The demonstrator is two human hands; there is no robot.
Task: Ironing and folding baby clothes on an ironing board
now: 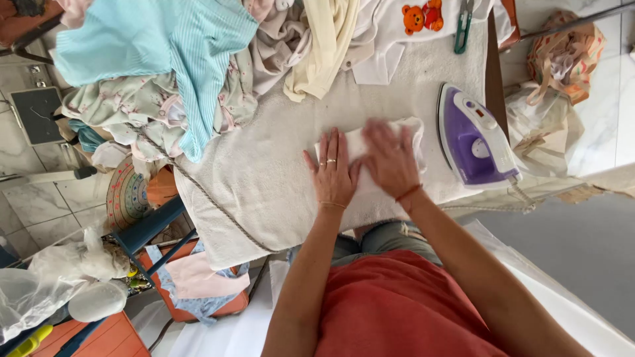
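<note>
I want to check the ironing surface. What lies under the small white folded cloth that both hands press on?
Under the small white folded cloth lies a cream towel cover spread across the board. Left hand and right hand rest flat on top. The part directly beneath is covered.

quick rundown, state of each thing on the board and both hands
white garment: folded, flat under both hands
left hand: open, palm down on the garment
right hand: open, pressing the garment, blurred
purple iron: lying on the board, not held
striped blue garment: unfolded, on the heap
green scissors: lying on the board, untouched
</note>
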